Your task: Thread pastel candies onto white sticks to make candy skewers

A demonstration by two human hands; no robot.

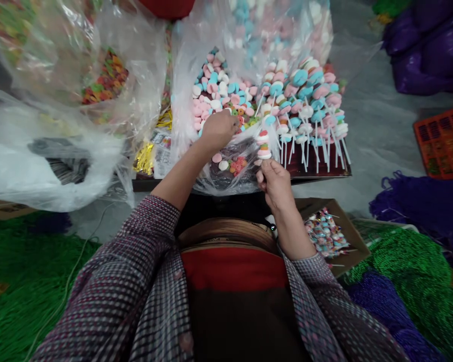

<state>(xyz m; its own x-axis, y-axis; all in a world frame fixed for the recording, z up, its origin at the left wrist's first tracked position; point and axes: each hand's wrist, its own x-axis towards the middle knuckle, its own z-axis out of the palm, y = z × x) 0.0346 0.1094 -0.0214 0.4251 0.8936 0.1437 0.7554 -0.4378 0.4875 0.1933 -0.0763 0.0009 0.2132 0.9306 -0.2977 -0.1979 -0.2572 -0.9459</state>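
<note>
My right hand point(275, 185) is closed around the lower end of a candy skewer point(263, 146), held upright over the front of the bag. Red, white, green and orange pieces are stacked on it. My left hand point(221, 129) reaches into the open plastic bag, with its fingers curled down among gummy rings point(245, 119) and loose marshmallows point(215, 75) in pink, blue and white. What its fingertips hold, if anything, is hidden. A few gummy rings and marshmallows lie nearer me on the plastic sheet point(234, 183).
Finished marshmallow skewers point(305, 105) are piled at the right of the table. Below stands a cardboard box point(353, 246) of wrapped candy. Bags of gummies point(105, 75) lie at left. Green cord bundles point(403, 256), purple bundles and an orange crate point(443, 141) are on the floor.
</note>
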